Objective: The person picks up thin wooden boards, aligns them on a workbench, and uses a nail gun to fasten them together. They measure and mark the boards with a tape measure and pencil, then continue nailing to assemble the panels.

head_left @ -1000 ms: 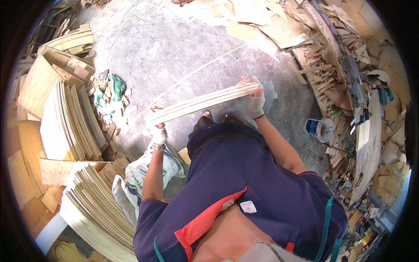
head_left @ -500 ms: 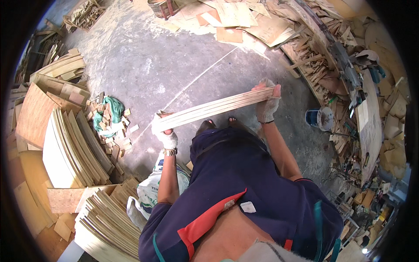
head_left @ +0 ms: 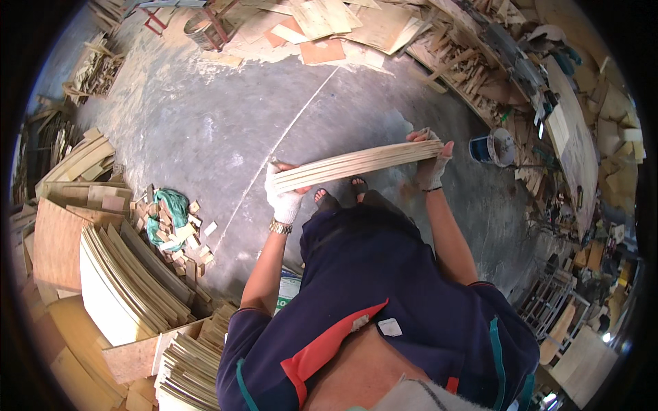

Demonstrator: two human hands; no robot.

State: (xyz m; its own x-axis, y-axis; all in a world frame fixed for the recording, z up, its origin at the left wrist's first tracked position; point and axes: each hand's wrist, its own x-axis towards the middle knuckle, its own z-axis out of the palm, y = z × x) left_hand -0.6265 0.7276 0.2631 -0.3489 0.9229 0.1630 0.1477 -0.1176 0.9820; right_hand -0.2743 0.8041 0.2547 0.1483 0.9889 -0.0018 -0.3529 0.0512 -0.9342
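Observation:
A stack of several long, thin plywood strips [head_left: 360, 165] spans the space in front of my body, its right end slightly farther off than its left. My left hand [head_left: 285, 196], in a white fingerless glove, is closed round the left end. The right end sits in the grip of my right hand [head_left: 431, 164], gloved the same way, with bare thumb and fingertips showing. Between the hands the strips lie close together, edges toward me. Below them are my feet in dark sandals on the grey concrete floor [head_left: 240, 123].
On the left stand rows of curved plywood sheets [head_left: 127, 281] and another stack [head_left: 195, 366]. A green cloth [head_left: 173, 212] lies among wood offcuts. A blue-and-white bucket [head_left: 492, 148] stands at right, before heaps of scrap wood [head_left: 473, 79]. Flat panels [head_left: 322, 27] cover the far floor.
My left hand has come a little to the right and nearer the upper area with the strips. The surroundings have shifted in view as I turn; both hands keep their grip.

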